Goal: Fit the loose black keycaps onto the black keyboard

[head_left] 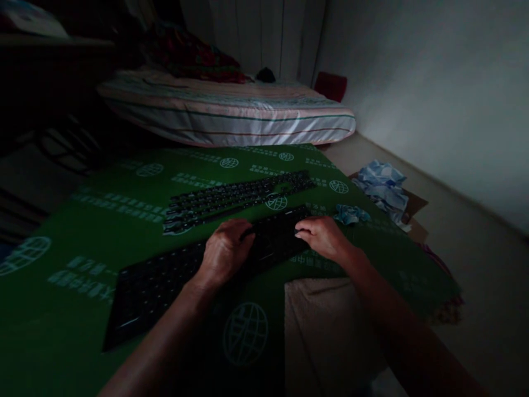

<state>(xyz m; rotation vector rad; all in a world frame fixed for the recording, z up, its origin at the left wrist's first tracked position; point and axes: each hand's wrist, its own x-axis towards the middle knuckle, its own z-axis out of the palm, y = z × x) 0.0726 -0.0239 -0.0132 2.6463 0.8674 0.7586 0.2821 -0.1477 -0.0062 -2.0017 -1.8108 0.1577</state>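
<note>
A black keyboard (152, 292) lies slantwise on the green printed table cover (198, 353), its left end nearer to me. Small light dots show over its surface. My left hand (227, 245) is closed above its middle, thumb and fingers pinched on something dark. Over the right part, my right hand (322, 236) is closed too, fingertips pressed together at a dark bit too dim to name. Beyond the keyboard, rows of loose black keycaps (215, 198) are spread on the cover. Deep shadow hides detail between the hands.
A small crumpled blue cloth or paper (351, 214) rests right of the keyboard. A beige-brown sheet (330, 325) lies at the near edge. Larger crumpled blue-white material (382, 184) is off the table's right side. Behind stands a bed (256, 121); a pale wall (446, 88) is at right.
</note>
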